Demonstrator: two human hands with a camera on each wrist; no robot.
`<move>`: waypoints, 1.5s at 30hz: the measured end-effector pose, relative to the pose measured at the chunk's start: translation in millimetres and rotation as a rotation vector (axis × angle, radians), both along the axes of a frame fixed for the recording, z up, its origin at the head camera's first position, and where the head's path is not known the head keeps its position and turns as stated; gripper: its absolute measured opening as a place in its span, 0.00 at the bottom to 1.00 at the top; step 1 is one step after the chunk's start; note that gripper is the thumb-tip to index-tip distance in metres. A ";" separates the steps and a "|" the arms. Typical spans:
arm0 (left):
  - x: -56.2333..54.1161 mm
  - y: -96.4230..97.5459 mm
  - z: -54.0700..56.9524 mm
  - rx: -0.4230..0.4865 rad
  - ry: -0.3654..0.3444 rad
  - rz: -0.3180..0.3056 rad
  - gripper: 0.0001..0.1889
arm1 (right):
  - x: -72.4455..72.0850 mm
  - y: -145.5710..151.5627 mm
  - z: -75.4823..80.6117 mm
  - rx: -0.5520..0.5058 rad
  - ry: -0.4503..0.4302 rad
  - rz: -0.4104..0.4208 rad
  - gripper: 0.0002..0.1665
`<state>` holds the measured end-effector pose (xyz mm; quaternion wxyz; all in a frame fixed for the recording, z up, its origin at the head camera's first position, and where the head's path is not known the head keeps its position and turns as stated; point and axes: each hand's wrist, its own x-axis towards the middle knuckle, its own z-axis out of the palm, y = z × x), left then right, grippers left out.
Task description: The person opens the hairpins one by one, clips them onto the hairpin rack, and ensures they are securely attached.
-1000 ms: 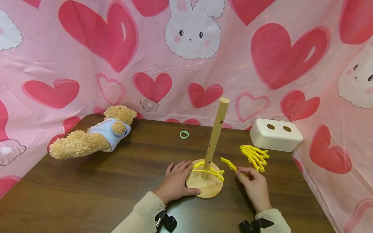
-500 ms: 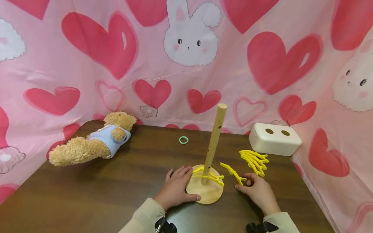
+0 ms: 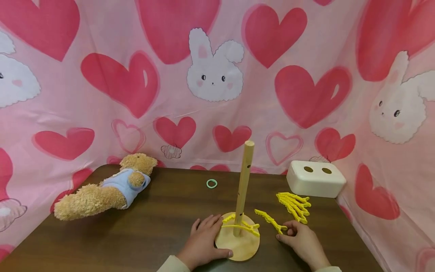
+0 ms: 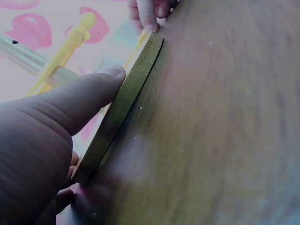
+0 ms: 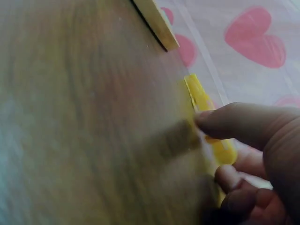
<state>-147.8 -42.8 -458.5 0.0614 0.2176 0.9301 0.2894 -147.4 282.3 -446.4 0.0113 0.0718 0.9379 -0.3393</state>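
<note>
A wooden stand has a round base (image 3: 238,247) and an upright post (image 3: 243,181) with small dark holes. Round the foot of the post lies one yellow hair clip (image 3: 251,228), its arms on either side. My left hand (image 3: 203,241) holds the base by its left edge; its thumb (image 4: 101,91) lies over the rim in the left wrist view. To the right of the base is a second yellow hair clip (image 3: 270,220), toothed end toward the post. My right hand (image 3: 303,241) pinches its forked end between thumb and fingers, close over the table.
Several more yellow clips (image 3: 293,206) lie fanned out beyond my right hand. A cream box (image 3: 316,183) with two round holes stands behind them. A green ring (image 3: 211,184) lies farther back; a teddy bear (image 3: 125,185) in blue is at left. Patterned pink cloth encloses the table.
My right hand has slid back along the clip, and the forked end, earlier covered by fingers, now shows. The head view has tilted upward. My left hand stays at the base.
</note>
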 end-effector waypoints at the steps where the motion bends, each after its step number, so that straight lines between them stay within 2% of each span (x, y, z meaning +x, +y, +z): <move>1: 1.6 0.2 -1.1 -0.001 0.004 -0.001 0.54 | 0.9 0.3 -2.0 -0.011 0.013 -0.005 0.32; 4: 2.9 0.5 -2.1 0.004 0.009 -0.003 0.54 | 2.1 0.3 -6.7 -0.098 0.063 -0.040 0.30; 9: 0.0 0.6 -1.8 0.004 0.017 -0.006 0.54 | 2.9 -1.9 -9.6 -0.320 0.167 -0.103 0.27; 13: -0.5 -0.2 -1.4 -0.001 0.032 -0.006 0.53 | 5.0 -4.7 -8.5 -0.456 0.223 -0.099 0.28; 17: 0.1 -1.2 0.3 0.005 0.046 -0.010 0.53 | 6.7 -8.3 -5.0 -0.536 0.304 -0.082 0.24; 21: 0.0 -1.6 3.1 0.006 0.043 -0.012 0.54 | 7.4 -11.8 0.7 -0.555 0.349 -0.079 0.20; 28: 0.4 -0.9 4.3 0.005 0.012 -0.005 0.53 | 9.5 -13.5 11.2 -0.600 0.305 -0.103 0.18; 33: 1.2 -0.7 4.1 0.008 0.019 -0.003 0.53 | 12.9 -16.2 20.3 -0.616 0.286 -0.094 0.16; 45: 1.6 -0.8 4.4 0.004 0.011 -0.003 0.54 | 16.5 -39.8 28.9 -0.612 0.370 0.022 0.12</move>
